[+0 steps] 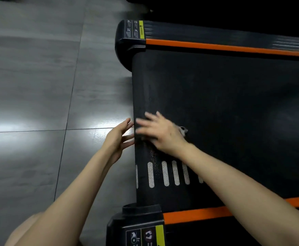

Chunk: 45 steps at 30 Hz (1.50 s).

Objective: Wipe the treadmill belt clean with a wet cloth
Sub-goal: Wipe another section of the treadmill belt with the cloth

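The right hand (pixel 157 132) lies flat on the treadmill belt (pixel 216 103), palm down and fingers spread straight. It is blurred, so I judge it to be mid-stroke. It curls round nothing; it presses down on the wet cloth (pixel 182 130), of which only a small pale corner shows by the wrist side of the palm, the rest being hidden under the hand. Just beside it the left hand (pixel 117 137) is held edge-on with straight, slightly parted fingers and holds nothing. Its fingertips reach the rounded rear end of the belt and seem to touch it, though the blur leaves that uncertain. Both hands therefore work at the very end of the belt, close to a row of white stripes (pixel 164 173) printed on it. From the right hand the belt's long axis runs away toward the right of the view, between the two orange side rails (pixel 216 47), and nearly all of its dark surface lies on that side. The right hand, already on the cloth and on the belt, is the nearer one, so it is probably the one to carry the wipe along that length. To the left there is only grey tiled floor (pixel 38 86).
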Motion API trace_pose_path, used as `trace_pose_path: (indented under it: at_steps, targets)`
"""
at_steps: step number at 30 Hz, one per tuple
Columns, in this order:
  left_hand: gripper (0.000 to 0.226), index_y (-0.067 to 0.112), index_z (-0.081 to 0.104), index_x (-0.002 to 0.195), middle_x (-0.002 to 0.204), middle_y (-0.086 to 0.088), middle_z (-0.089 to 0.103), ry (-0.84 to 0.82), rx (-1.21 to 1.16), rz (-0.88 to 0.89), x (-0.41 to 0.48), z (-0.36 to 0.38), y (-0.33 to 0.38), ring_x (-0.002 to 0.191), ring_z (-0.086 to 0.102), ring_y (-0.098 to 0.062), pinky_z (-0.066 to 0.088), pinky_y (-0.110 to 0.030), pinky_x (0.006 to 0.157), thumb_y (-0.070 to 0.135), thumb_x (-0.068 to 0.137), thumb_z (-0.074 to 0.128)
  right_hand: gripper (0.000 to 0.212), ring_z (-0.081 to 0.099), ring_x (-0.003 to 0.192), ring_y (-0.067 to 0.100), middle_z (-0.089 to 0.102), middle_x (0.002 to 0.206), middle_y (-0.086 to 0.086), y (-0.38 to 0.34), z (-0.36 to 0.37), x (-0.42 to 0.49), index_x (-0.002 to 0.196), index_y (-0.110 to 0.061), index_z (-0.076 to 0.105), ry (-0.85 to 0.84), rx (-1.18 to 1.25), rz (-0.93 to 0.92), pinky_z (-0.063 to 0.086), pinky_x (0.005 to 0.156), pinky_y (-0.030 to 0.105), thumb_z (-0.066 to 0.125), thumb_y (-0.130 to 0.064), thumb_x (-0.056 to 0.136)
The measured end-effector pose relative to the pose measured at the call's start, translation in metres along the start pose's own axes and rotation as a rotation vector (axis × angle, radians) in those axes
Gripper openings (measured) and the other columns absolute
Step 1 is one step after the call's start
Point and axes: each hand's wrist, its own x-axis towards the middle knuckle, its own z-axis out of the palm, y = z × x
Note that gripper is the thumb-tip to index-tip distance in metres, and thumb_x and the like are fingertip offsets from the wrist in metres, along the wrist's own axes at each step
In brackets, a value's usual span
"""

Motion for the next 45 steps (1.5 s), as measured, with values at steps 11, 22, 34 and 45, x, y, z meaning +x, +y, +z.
trace_pose_path:
  at_steps: [11, 22, 34, 45]
  targets:
    - [0.043, 0.017, 0.052, 0.131, 0.131, -0.001, 0.056, -0.015, -0.053, -0.086, 0.009, -0.01, 0.01, 0.115, 0.054, -0.038, 0.049, -0.049, 0.09, 0.041, 0.101, 0.032, 0.036, 0.06, 0.111, 0.034, 0.063, 0.125, 0.0, -0.041, 0.006, -0.044, 0.106, -0.023, 0.07, -0.189, -0.04, -0.385, 0.041, 0.096, 0.057, 0.049, -0.019, 0.078]
    - [0.031, 0.024, 0.052, 0.118, 0.117, 0.003, 0.052, 0.118, 0.2, 0.075, 0.03, 0.013, 0.029, 0.112, 0.049, -0.018, 0.043, -0.039, 0.097, 0.039, 0.102, 0.031, 0.03, 0.04, 0.133, 0.033, 0.055, 0.135, -0.001, 0.052, 0.008, 0.111, 0.118, -0.023, 0.065, 0.071, -0.021, 0.357, 0.031, 0.107, 0.057, 0.06, -0.03, 0.09]
    - [0.064, 0.018, 0.019, 0.149, 0.144, -0.014, 0.039, 0.249, 0.677, 0.306, 0.071, 0.062, 0.007, 0.129, 0.04, -0.032, 0.035, -0.044, 0.104, 0.052, 0.096, 0.03, 0.035, 0.044, 0.129, 0.031, 0.054, 0.134, 0.002, 0.142, 0.013, 0.151, 0.123, -0.028, 0.061, 0.138, -0.063, 0.274, 0.037, 0.102, 0.055, 0.051, -0.025, 0.089]
    - [0.065, 0.021, 0.019, 0.149, 0.138, -0.013, 0.044, 0.275, 0.694, 0.402, 0.079, 0.062, -0.002, 0.125, 0.044, -0.029, 0.038, -0.044, 0.101, 0.052, 0.094, 0.034, 0.035, 0.056, 0.113, 0.031, 0.058, 0.13, -0.002, 0.143, 0.012, 0.162, 0.112, -0.03, 0.068, 0.031, -0.115, -0.037, 0.05, 0.088, 0.046, 0.05, -0.017, 0.084]
